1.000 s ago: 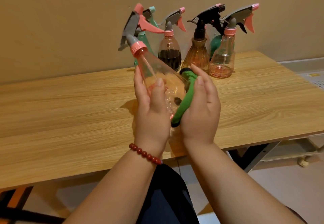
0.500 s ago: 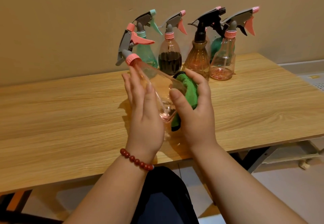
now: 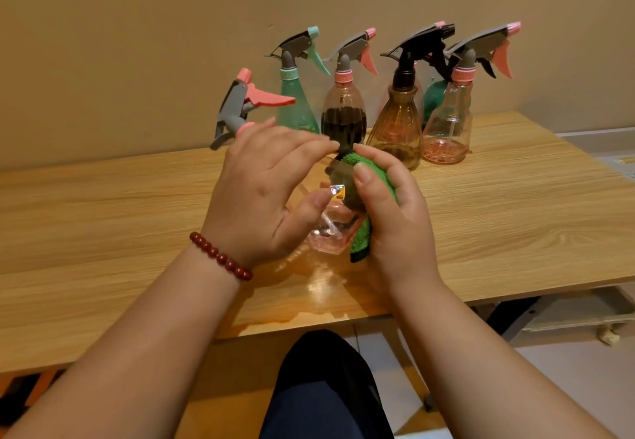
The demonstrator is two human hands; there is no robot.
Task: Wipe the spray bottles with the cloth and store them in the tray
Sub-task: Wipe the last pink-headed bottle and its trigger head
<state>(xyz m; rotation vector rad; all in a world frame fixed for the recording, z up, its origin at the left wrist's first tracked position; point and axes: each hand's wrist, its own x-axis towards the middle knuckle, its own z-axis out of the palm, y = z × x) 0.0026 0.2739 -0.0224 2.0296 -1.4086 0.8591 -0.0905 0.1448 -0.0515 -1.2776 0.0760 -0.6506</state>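
A clear pinkish spray bottle (image 3: 326, 232) lies tilted between my hands above the table, its grey and pink trigger head (image 3: 242, 109) pointing up left. My left hand (image 3: 264, 194) wraps over the bottle, fingers and thumb curled round its body. My right hand (image 3: 395, 218) holds a folded green cloth (image 3: 364, 232) pressed against the bottle's right side. Much of the bottle is hidden by my hands.
Several more spray bottles stand in a row by the wall: a teal one (image 3: 295, 102), one with dark liquid (image 3: 343, 119), an amber one (image 3: 398, 126), a clear pink one (image 3: 450, 129). The wooden table (image 3: 120, 225) ends near my lap. No tray is in view.
The bottle has tipped lower and its head has swung left and down. My left hand has moved over the top of the bottle; the right hand with the cloth has shifted along its side.
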